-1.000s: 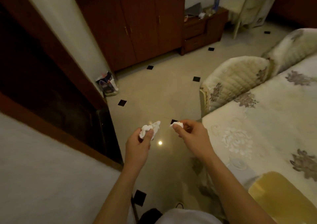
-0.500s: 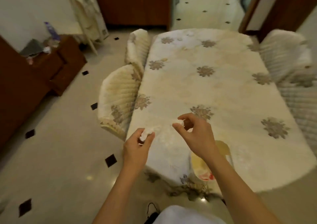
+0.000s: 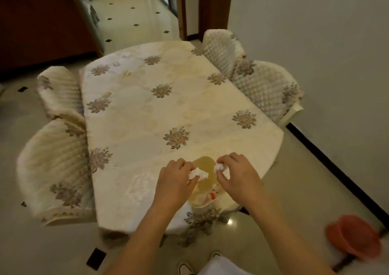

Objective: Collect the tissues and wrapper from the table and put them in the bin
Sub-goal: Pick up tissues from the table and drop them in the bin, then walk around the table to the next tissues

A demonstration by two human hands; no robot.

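My left hand [image 3: 173, 182] pinches a crumpled white tissue [image 3: 197, 173]. A smaller white tissue ball [image 3: 219, 167] is held in the fingertips of my right hand [image 3: 237, 175]. Both hands hover over a small yellow bin [image 3: 205, 163] standing on the near end of the table [image 3: 147, 110]. Inside the bin lie white scraps and a red-and-white wrapper [image 3: 211, 195]. The table has a cream floral cloth.
Quilted covered chairs stand at the left [image 3: 54, 169] and far right [image 3: 263, 89] of the table. A red plastic stool [image 3: 353, 239] sits on the floor at the lower right. A dark wooden cabinet [image 3: 42, 22] is at the far left, and a white wall at the right.
The view has swung from the floor and cabinet round to the table. Both hands, each still holding a tissue, now hang over the yellow bin.
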